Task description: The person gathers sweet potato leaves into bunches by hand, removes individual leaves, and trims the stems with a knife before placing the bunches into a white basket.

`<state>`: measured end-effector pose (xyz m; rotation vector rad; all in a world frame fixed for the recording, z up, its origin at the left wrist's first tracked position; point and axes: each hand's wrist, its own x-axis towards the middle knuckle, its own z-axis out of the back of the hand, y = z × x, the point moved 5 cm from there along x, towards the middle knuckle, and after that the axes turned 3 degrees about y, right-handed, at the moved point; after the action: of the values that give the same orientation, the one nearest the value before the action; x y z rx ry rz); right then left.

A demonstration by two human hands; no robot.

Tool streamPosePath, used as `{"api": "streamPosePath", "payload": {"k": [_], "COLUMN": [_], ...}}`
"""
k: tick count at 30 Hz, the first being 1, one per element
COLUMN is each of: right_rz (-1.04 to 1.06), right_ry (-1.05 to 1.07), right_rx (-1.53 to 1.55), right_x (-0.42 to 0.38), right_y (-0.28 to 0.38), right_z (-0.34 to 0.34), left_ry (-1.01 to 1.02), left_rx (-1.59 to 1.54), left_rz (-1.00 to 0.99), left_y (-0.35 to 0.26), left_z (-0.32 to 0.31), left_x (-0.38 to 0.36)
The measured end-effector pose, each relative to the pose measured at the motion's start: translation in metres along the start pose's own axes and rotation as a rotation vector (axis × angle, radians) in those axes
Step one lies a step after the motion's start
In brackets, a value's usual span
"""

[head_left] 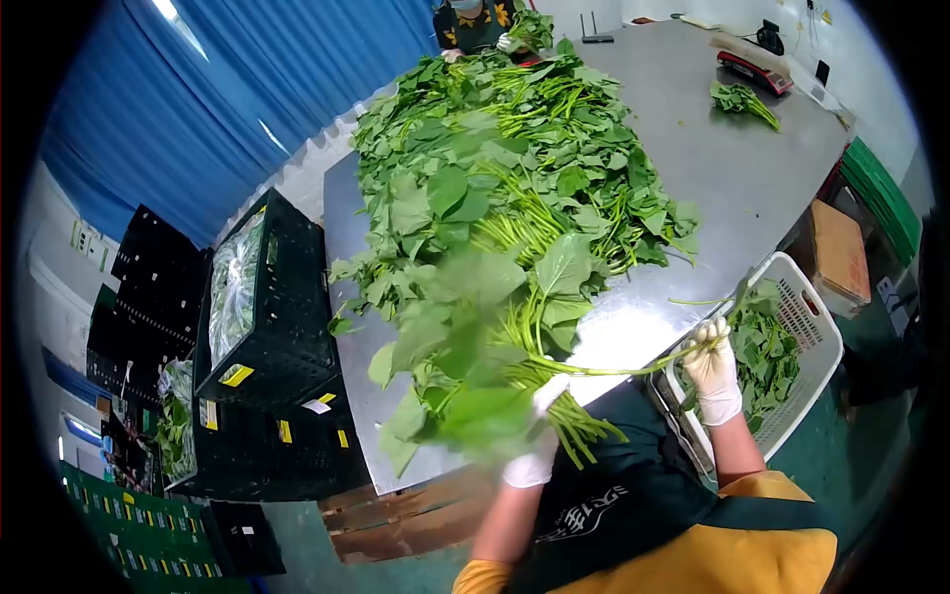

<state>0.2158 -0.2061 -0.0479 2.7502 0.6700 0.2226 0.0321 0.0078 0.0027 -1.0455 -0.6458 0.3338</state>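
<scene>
In a white glove, my left hand (534,441) is wrapped round a bunch of leafy green stems (584,426), its leaves spread to the left and partly blurred. My right hand (714,371), also gloved, is closed on a long stem (623,371) that runs across to the bunch. A large pile of leafy greens (515,129) covers much of the metal table (673,109) beyond my hands. Under and beside my right hand stands a white basket (826,342) holding loose leaves (767,356).
Dark crates (287,327) with bagged greens stand at the left. Across the table a co-worker (475,25) handles greens. A red scale (754,71) and a small bunch (742,104) lie at the far right. A cardboard box (841,247) stands beyond the basket.
</scene>
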Motion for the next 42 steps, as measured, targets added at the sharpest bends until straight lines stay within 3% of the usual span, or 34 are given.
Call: {"api": "streamPosePath", "payload": {"k": [3,4,5,7,8,9,11,12,14,15,16,17,18,19,20,21,23,26,27,29,31,32,33,35,37,39,41,42], "right_rz": [-0.132,-0.061,-0.066,0.032,0.108,0.186,0.528,0.422,0.195,0.105,-0.110,-0.124,-0.265,-0.127,0.084,0.068,0.311,0.431,0.353,0.007,-0.503,-0.456,-0.583,-0.606,-0.585,-0.572,-0.577,-0.534], "right_ry": [0.173,0.300,0.306,0.035,0.070,0.113,0.011,-0.049,-0.210,-0.310,-0.061,0.015,0.089,0.283,0.567,0.556,0.905,0.827,0.812,0.784,0.528,0.531,0.497,0.478,0.457,0.438,0.283,0.305], "right_rx": [-0.012,-0.056,-0.050,0.245,0.398,0.552,0.141,0.267,0.398,0.278,-0.440,-0.924,-1.045,-1.187,-1.614,-1.669,-1.852,-1.711,-1.635,-1.504,-1.256,-1.289,-1.354,-1.261,-1.259,-1.259,-1.069,-1.019], "right_x": [-0.011,-0.010,-0.004,0.013,0.022,0.034,0.036,0.037,0.035,0.038,0.028,0.019,0.009,0.008,0.008,0.004,0.007,0.008,0.011,0.014,0.004,0.002,0.001,0.001,-0.002,-0.005,-0.006,-0.007], "right_y": [-0.010,-0.013,-0.010,0.030,0.060,0.091,0.154,0.146,0.091,0.052,0.023,-0.001,-0.027,-0.045,-0.055,-0.067,-0.097,-0.109,-0.115,-0.123,-0.132,-0.137,-0.142,-0.143,-0.138,-0.135,-0.131,-0.129], "right_z": [-0.012,-0.014,-0.011,0.023,0.050,0.078,0.082,0.070,0.019,0.004,-0.028,-0.082,-0.093,-0.104,-0.130,-0.153,-0.144,-0.142,-0.129,-0.116,-0.122,-0.116,-0.104,-0.098,-0.098,-0.092,-0.079,-0.077], "left_ry": [-0.074,-0.088,-0.101,-0.163,-0.282,-0.302,-0.548,-0.553,-0.375,-0.468,-0.383,-0.268,-0.190,-0.150,-0.133,-0.130,-0.136,-0.160,-0.172,-0.186,-0.213,-0.166,-0.098,-0.158,-0.158,-0.138,-0.160,-0.152], "left_rx": [-0.417,-0.450,-0.450,-0.487,-0.734,-0.875,-0.924,-0.922,-1.081,-0.849,-0.815,-0.815,-0.797,-0.757,-0.736,-0.713,-0.694,-0.668,-0.653,-0.636,-0.918,-0.907,-0.876,-0.820,-0.859,-0.655,-0.826,-0.895], "left_rz": [0.265,0.302,0.331,0.480,0.673,0.525,0.516,0.523,0.541,0.702,0.699,0.624,0.542,0.470,0.416,0.377,0.332,0.282,0.266,0.243,0.410,0.371,0.232,0.275,0.231,0.265,0.343,0.382], "left_y": [-0.001,0.000,-0.001,0.001,-0.021,-0.004,0.008,0.017,0.019,0.016,0.018,0.022,0.023,0.020,0.017,0.014,0.009,0.003,0.002,-0.002,-0.001,0.001,-0.006,-0.021,0.002,0.005,0.006,0.004], "left_z": [0.000,0.003,0.008,0.024,0.034,0.040,0.054,0.056,0.045,0.037,0.025,0.016,0.009,0.005,0.003,0.004,0.006,0.014,0.017,0.022,0.018,0.018,0.017,0.017,0.015,0.017,0.012,0.011], "left_x": [0.011,0.011,0.011,0.014,0.020,0.020,0.022,0.018,0.022,0.018,0.017,0.017,0.016,0.016,0.015,0.014,0.013,0.011,0.011,0.014,0.017,0.018,0.020,0.020,0.019,0.021,0.017,0.016]}}
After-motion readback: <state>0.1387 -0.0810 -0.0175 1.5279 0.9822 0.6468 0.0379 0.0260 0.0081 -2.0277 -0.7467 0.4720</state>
